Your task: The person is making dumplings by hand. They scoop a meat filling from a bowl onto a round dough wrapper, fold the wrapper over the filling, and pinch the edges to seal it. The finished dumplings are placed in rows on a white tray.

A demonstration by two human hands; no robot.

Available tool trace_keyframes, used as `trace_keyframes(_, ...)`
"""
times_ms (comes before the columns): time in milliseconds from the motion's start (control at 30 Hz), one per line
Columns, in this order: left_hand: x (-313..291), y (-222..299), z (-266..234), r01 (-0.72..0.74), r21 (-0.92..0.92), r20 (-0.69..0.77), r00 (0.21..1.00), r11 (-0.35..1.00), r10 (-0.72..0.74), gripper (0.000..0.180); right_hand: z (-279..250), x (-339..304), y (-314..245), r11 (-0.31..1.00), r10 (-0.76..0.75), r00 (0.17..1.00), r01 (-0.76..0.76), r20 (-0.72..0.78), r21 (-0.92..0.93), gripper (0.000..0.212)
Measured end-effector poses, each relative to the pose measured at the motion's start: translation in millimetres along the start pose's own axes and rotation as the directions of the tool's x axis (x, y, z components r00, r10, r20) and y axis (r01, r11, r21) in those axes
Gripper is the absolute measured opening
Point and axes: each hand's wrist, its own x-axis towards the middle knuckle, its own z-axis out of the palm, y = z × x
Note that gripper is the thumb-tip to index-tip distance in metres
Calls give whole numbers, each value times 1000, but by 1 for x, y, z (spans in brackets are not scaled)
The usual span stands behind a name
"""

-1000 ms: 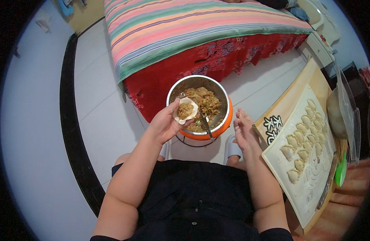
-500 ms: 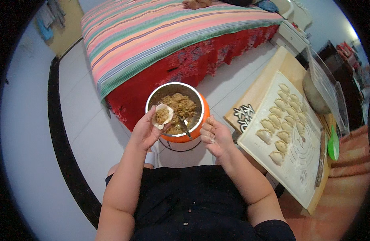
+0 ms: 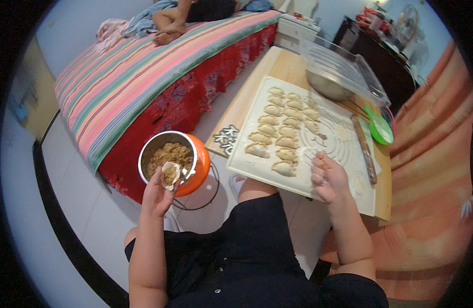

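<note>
A round dough wrapper (image 3: 170,175) with brown filling on it rests in my left hand (image 3: 157,199), its fingers closed round the wrapper. Directly behind that hand is a steel-lined orange pot (image 3: 197,172) of minced filling (image 3: 170,155); a spoon handle (image 3: 184,176) shows at its near rim. My right hand (image 3: 329,179), dusted with flour, hovers over the near part of a white floured board (image 3: 249,161). Its fingers are curled in, and nothing shows between them. Rows of folded dumplings (image 3: 287,142) lie on the board, left of and beyond my right hand.
The board sits on a wooden table (image 3: 247,110). Along its right side are a rolling pin (image 3: 365,149) and a green bowl (image 3: 381,128). A steel basin (image 3: 329,87) under a clear lid (image 3: 344,64) stands behind. At the back left, a person's foot (image 3: 170,37) rests on a striped bed (image 3: 144,64).
The view has turned right, bringing the board nearer the middle. My right hand has moved from beside the pot to above the board. My left hand still holds the filled wrapper.
</note>
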Motion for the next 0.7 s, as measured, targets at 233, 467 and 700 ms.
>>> trace_keyframes(233,-4,-11,20,18,4,-8,1000,1000,-18,33,-139,-39,-119,832,-491,818,339,-299,-439,16)
trace_keyframes(467,-5,-19,25,-8,37,-18,1000,999,9,34,-198,-32,-203,624,-652,683,239,-328,-744,14)
trace_keyframes(700,-2,-22,26,-7,42,4,1000,999,6,34,-301,31,-267,436,-768,565,115,-302,-892,32)
